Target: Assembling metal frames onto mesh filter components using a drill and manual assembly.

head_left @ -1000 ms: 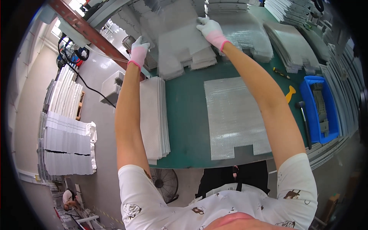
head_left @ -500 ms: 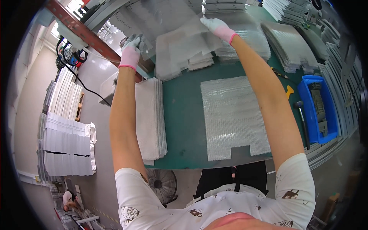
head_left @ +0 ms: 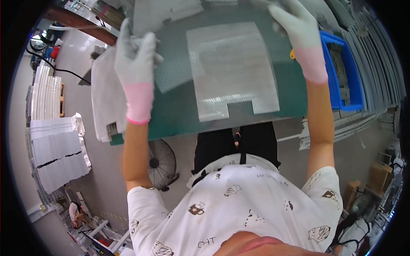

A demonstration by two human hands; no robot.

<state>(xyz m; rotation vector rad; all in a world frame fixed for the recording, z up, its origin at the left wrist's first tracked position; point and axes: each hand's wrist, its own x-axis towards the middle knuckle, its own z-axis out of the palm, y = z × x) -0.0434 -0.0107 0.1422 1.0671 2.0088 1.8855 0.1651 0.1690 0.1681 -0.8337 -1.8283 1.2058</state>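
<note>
My left hand, in a white glove with a pink cuff, is raised over the left side of the green table with its fingers apart. A slanting mesh sheet lies beside and partly behind those fingers; whether they touch it I cannot make out. My right hand, gloved likewise and blurred, is over the far right of the table, fingers stretched and apart. Between the hands a silvery mesh sheet with a notched near edge rests flat on the table. Left of my left hand is a stack of mesh sheets.
A blue bin with grey parts stands on the right, near a yellow tool. Long pale strips lie beyond it. More sheets are at the far edge. A fan stands on the floor beneath.
Both hands have come back nearer from the far sheets. The view has tilted, so the notched sheet appears higher. A slanting mesh sheet now shows beside my left hand.
</note>
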